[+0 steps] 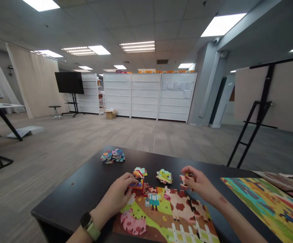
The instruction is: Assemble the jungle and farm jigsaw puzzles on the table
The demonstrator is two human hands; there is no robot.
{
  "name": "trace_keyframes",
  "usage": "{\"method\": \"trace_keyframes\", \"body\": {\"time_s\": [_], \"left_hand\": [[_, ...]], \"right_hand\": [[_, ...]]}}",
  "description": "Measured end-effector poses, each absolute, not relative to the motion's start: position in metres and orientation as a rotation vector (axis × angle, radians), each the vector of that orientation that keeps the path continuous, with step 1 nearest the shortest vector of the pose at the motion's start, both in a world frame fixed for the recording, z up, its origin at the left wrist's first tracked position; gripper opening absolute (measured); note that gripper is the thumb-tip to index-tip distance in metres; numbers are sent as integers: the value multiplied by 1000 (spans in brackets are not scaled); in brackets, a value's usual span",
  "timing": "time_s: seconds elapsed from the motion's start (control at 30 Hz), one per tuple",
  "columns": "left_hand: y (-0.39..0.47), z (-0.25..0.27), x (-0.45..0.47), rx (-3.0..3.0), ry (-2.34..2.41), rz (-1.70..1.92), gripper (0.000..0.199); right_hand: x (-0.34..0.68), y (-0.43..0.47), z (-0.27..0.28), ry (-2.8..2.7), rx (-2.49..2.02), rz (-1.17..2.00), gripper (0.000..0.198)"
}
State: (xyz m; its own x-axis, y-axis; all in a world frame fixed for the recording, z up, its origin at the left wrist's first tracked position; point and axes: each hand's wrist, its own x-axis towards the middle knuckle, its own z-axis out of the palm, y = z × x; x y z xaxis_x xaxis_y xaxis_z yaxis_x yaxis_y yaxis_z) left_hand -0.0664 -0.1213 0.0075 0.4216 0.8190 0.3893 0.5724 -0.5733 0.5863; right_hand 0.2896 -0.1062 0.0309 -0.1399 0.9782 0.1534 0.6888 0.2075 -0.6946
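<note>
A partly joined jigsaw puzzle [161,219] with a pink pig, a spotted cow and a white fence lies on the dark table in front of me. My left hand [120,192] is closed on a puzzle piece [137,186] with red and purple on it, at the puzzle's upper left edge. Beyond the upper right edge, my right hand [197,180] has its fingers curled on a brown-and-white puzzle piece [184,182]. Between the hands sit a small pile of red and white pieces [139,172] and a pile of green pieces [164,176].
A heap of blue, mixed-colour pieces [113,156] lies at the table's far left. On the right are a colourful picture sheet [270,206] and some cloth [283,180]. The dark table [68,195] ends at the left and far edges. An easel-like stand [259,111] rises beyond it.
</note>
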Motion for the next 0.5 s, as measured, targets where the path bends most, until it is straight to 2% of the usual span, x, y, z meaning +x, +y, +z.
{"method": "trace_keyframes", "body": {"time_s": [0.07,0.13,0.23,0.37,0.5], "left_hand": [[-122,4,-64,2297,1196,929,46],[-124,0,-62,2273,1172,927,51],[-127,-3,-58,2243,1198,922,42],[-128,-1,-47,2252,1320,959,27],[-127,10,-38,2303,1343,1123,34]], "right_hand": [[285,-109,29,-2001,-1530,707,30],[280,-113,27,-2148,-1557,650,31],[272,-118,27,-2276,-1649,501,19],[267,-121,30,-2286,-1688,556,15],[265,-121,30,-2203,-1661,638,18]]}}
